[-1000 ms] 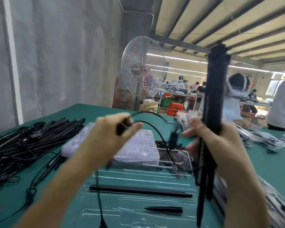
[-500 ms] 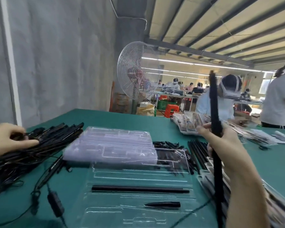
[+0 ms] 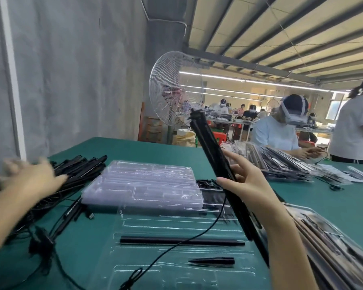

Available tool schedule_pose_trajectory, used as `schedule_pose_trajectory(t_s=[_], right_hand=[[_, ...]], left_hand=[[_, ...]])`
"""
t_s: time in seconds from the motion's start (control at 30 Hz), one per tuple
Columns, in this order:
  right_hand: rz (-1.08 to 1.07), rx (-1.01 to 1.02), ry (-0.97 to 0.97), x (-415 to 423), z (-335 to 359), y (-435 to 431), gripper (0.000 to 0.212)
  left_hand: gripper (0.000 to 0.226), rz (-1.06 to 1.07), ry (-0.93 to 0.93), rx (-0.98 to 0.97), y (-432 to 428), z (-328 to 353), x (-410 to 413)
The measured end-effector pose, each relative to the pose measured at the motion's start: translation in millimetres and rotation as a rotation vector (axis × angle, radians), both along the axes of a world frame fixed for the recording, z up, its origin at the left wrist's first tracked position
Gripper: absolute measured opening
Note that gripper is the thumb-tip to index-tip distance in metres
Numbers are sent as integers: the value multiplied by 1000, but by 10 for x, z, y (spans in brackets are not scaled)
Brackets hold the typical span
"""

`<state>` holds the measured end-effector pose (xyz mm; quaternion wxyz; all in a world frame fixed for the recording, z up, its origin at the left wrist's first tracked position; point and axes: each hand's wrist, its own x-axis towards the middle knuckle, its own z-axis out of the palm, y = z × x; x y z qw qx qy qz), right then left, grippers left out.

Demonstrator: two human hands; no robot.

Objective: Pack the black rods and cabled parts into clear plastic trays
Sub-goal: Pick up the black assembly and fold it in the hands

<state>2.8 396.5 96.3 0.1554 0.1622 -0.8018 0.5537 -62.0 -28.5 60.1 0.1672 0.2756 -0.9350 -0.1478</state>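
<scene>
Right hand (image 3: pixel 247 185) pinches black rod (image 3: pixel 214 160) mid-shaft between thumb and fingers. Rod is raised and tilted up-left above open tray (image 3: pixel 138 225). Thin cable (image 3: pixel 197 233) seems to hang from it, trailing across tray. Left hand (image 3: pixel 29 178) blurred over rod pile (image 3: pixel 82 166) on worktop (image 3: pixel 333 206); grip cannot be told. Seated rod (image 3: pixel 180 240) lies in tray slot. Held rod likely stiff, light, smooth, so mid-shaft hold balances it. Cable limp, apt to snag; guide separately.

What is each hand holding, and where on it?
Right hand pinches the long black rod about midway along. Left hand, blurred over the pile of black rods: cannot tell.
</scene>
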Motion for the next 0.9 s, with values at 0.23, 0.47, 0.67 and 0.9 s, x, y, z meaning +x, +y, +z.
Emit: schedule_pose_trajectory(t_s=[0.23,0.47,0.67,0.9], right_hand=[[-37,63,211,8,22,-257,39],[125,-85,125,68,51,-223,29],[195,-12,48,71,25,-226,24],[115,111,71,7,-1,-203,22]], left_hand=[[64,-962,213,724,1745,512,661],[45,-1074,534,1205,2348,386,598],[4,-1048,635,1228,2408,266,518],[4,-1021,583,1223,2300,229,476]])
